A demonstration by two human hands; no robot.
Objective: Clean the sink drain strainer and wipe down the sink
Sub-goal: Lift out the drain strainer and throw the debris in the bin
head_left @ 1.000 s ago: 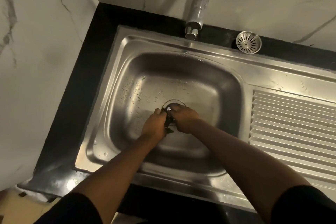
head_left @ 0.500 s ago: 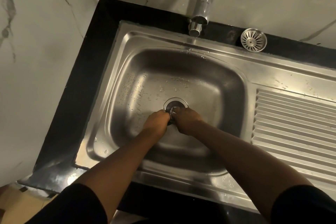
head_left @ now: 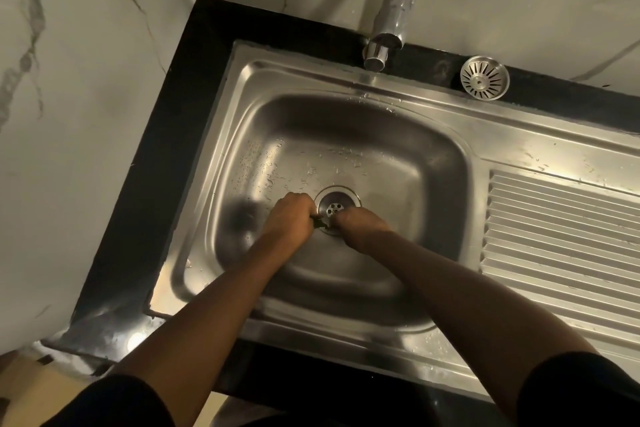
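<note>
Looking straight down into a stainless sink here. Got the drain opening near the middle of the basin floor, little holes showing down inside it.

Then the left hand at about 9 o'clock of the drain opening, right against its rim, fingers curled into a fist round a small dark thing that pokes out toward 3 o'clock. Can't make out what that dark bit actually is, too small and shadowed.

Over at roughly 4 o'clock, the right hand, knuckles up, fingers bent down onto the rim around 6 o'clock. Honestly can't tell whether gripping anything or just pressing, since the fingertips are hidden. Both hands nearly meeting at 6 to 7 o'clock of the hole.

As for the drain strainer: out of the basin altogether, lying flat on the black counter at about 1 o'clock from the drain opening, just beside the back wall, slots and centre knob facing up. Well apart from both hands.

Also the faucet at 12 o'clock, spout end over the sink's back edge. Loads of water droplets across the basin floor from 9 to 12 o'clock. Ribbed drainboard off at 3 o'clock.
</note>
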